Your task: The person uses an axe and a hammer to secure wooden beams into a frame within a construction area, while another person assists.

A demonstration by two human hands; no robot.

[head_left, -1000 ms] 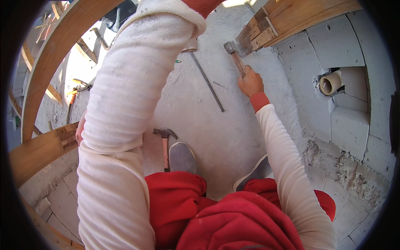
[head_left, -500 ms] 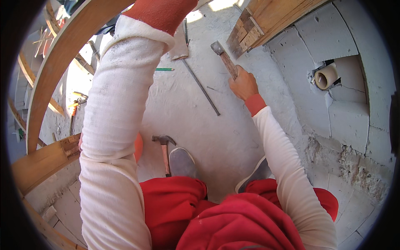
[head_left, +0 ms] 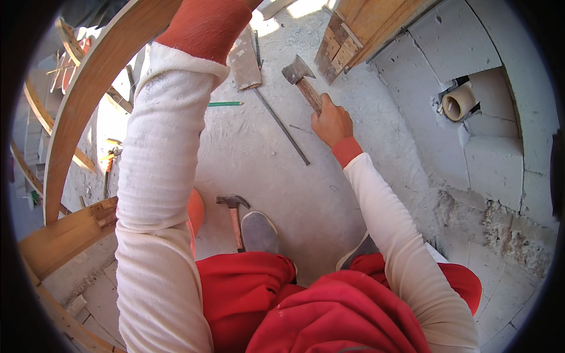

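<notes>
My right hand (head_left: 332, 120) is closed around the wooden handle of a hatchet (head_left: 306, 91). Its grey, dusty head is up and away from me, in front of the floor. My left arm reaches up along the left side, its rust-red cuff (head_left: 206, 26) at the top edge; the hand itself is out of the picture. Below that cuff lie a flat board piece (head_left: 245, 62), a green pencil (head_left: 225, 104) and a long thin metal rod (head_left: 282, 126). A claw hammer (head_left: 236, 222) with a reddish handle rests beside my left shoe (head_left: 259, 232).
A curved wooden frame (head_left: 76, 100) rises at the left, with pliers-like tools (head_left: 109, 162) near it. Wooden boards (head_left: 365, 29) lean at the top right. A block wall (head_left: 494, 153) on the right has a cutout with a pipe (head_left: 459, 103). Something orange and rounded (head_left: 196, 212) stands behind my left arm.
My right hand has moved slightly left with the hatchet, whose head has turned so the blade shows. My left arm has shifted a little left, uncovering more of the board piece.
</notes>
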